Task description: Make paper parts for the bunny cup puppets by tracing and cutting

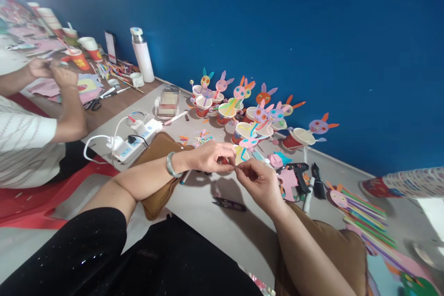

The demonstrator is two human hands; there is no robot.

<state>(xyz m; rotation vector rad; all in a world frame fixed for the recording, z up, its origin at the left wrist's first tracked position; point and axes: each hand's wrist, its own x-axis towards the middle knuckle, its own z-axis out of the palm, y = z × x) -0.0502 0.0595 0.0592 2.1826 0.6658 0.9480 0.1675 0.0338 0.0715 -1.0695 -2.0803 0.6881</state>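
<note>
My left hand (212,157), with a bangle at its wrist, and my right hand (258,180) meet above the table, fingertips pinched together. Whatever lies between them is too small to make out. Just behind them stands a paper cup with a pink paper rabbit head (248,142), partly hidden by my fingers. Thread snips (229,204) lie on the grey table (204,222) below my hands. Several more red-and-white paper cups (227,113) with colourful paper rabbit heads are grouped beyond, toward the blue wall.
A power strip (138,141) with plugged-in cords sits at left, near a brown cushion (161,185). A glue gun (300,178), paper strips (367,217) and a stack of cups (412,182) are on the right. A co-worker's hands (57,71) and a white flask (143,58) are at far left.
</note>
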